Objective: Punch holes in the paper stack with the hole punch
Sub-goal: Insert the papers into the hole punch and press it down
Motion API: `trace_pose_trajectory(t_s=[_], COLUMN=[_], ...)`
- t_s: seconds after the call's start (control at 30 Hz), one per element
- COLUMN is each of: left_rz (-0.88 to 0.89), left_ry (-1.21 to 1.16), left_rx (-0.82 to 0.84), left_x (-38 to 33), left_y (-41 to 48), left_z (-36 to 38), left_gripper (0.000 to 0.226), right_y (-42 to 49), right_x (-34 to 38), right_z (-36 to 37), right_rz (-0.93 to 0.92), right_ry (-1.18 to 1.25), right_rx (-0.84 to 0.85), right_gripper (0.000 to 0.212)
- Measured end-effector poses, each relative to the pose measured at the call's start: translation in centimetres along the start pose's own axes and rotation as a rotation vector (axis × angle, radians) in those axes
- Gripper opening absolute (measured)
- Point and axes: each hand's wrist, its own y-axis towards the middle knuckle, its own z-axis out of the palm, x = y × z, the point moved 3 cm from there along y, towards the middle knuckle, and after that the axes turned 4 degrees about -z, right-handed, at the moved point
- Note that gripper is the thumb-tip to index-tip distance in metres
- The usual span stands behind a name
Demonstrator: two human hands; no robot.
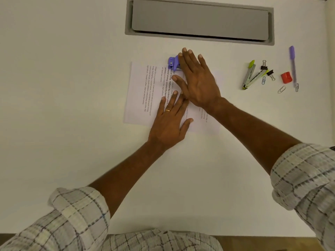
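Head view: I see the left hand (168,124) flat on the thin printed paper stack (139,93), the right hand (199,82) straight-fingered over the blocky purple hole punch (172,63).

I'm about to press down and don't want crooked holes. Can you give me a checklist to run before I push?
1. Paper stack flat on the table: ok.
2. Left hand flat on the stack, steadying it: ok.
3. Hole punch at the stack's far edge: ok.
4. Right hand over the punch, fingers straight: ok.
5. Sheets fully seated in the punch slot: cannot tell, the hand hides it.
6. Stapler clear of the stack: ok.
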Motion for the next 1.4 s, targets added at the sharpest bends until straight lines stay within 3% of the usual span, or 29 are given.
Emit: trace_pose_trajectory(t_s=[0.2,0.37,0.57,0.67,0.83,1.0,1.07,1.3,1.4], left_rz=[0.008,0.001,-0.005,-0.012,-0.170,-0.515,-0.618,-0.707,-0.688], left_ry=[-0.029,-0.042,-0.033,-0.125,-0.550,-0.620,-0.680,-0.672,-0.684], left_rx=[-0.106,-0.073,-0.022,-0.009,-0.155,-0.504,-0.479,-0.221,-0.169], left_x=[0.2,0.3,0.3,0.4,1.0,5.9,7.8,10.9,10.4], left_y=[0.1,0.0,0.1,-0.1,-0.7,-0.4,-0.1,1.4,1.6], left_z=[0.3,0.5,0.2,-0.2,-3.0,-7.9,-9.0,-9.5,-9.6], left_gripper=[0.074,0.074,0.077,0.077,0.067,0.047,0.048,0.065,0.068], right_y=[1.1,1.2,0.8,-0.8,-5.5,-9.5,-10.3,-9.9,-9.1], right_x=[0.0,0.3,0.5,0.6,-1.9,-4.5,-4.7,-4.4,-4.9], right_z=[0.5,0.1,-2.0,-3.6,-4.6,-1.9,-1.3,-1.5,-1.6], right_rz=[0.005,0.010,0.003,0.025,0.449,0.790,0.820,0.864,0.891], right_ry=[-0.150,-0.192,-0.159,-0.035,0.410,0.574,0.591,0.737,0.744], right_rx=[-0.032,0.026,0.098,-0.024,-0.437,-0.334,-0.344,-0.250,-0.201], right_gripper=[0.090,0.094,0.085,0.073,0.053,0.046,0.044,0.047,0.021])
